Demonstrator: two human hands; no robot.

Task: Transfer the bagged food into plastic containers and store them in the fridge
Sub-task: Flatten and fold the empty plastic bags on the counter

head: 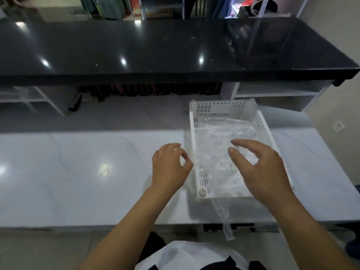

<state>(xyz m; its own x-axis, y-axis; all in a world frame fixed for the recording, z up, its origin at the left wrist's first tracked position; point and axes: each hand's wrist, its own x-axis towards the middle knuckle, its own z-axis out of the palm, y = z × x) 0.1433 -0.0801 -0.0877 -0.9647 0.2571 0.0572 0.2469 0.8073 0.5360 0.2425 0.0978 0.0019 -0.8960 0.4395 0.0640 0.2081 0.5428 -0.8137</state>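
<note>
The clear, crumpled plastic bag (220,137) in front of you lies spread inside the white perforated plastic basket (262,121), covering most of its floor. One thin strip of the film trails out over the basket's near rim and hangs past the front edge of the counter. Whether the bag holds any food cannot be told; the film looks flat and see-through.

Your right hand (259,168) hovers over the near right part of the basket, fingers spread and loosely arched, thumb and forefinger apart, gripping nothing that shows. Whether its fingertips touch the film cannot be told. Your left hand (169,168) is just beside the basket's left wall, thumb and forefinger curved toward each other at the edge of the film there; whether they actually pinch the plastic cannot be told.

The basket stands on the right part of the pale marbled white countertop (78,172), which is glossy with light reflections. Beyond it runs a raised glossy black counter (155,47), with white open shelving (272,92) beneath it. A white wall socket (339,125) sits at far right.
</note>
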